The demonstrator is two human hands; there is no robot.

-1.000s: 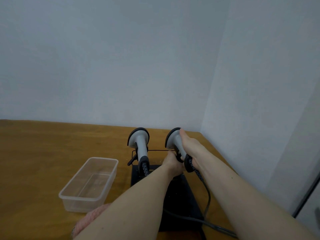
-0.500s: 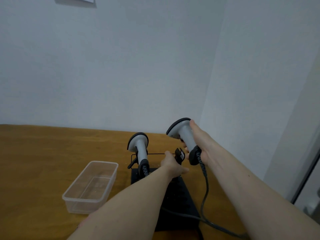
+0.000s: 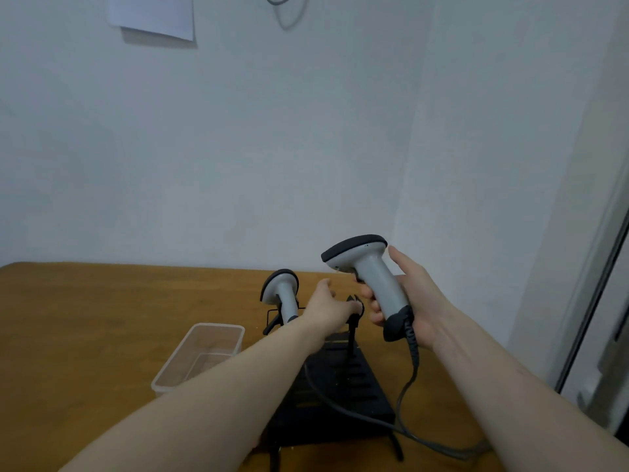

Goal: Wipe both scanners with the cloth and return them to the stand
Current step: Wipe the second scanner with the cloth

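Right hand (image 3: pixel 413 301): my fingers curl round the grey handle of the lifted scanner (image 3: pixel 372 279), thumb up along its back near the head; I hold it in the air, clear of the stand, head tilted to the left.
Lifted scanner cable (image 3: pixel 406 386): dark cord hangs from the handle base, runs down over the stand's base and off to the lower right.
Left hand (image 3: pixel 326 306): my fingers reach the empty black cradle (image 3: pixel 354 306) on the stand's right post, fingertips touching it; cannot tell if I pinch it or just press, the fingers look loosely bent.
Second scanner (image 3: pixel 282 294): sits upright in the left cradle of the stand, grey handle, black head, just left of my left hand.
Stand (image 3: pixel 357 379): black slotted base on the wooden table (image 3: pixel 85 318), near the corner of the wall.
Plastic container (image 3: pixel 200 356): clear rectangular tub on the table, just left of the stand, partly hidden by my left forearm.
Cloth: not visible from here.
Wall: sheet of paper (image 3: pixel 153 15) pinned at top left.
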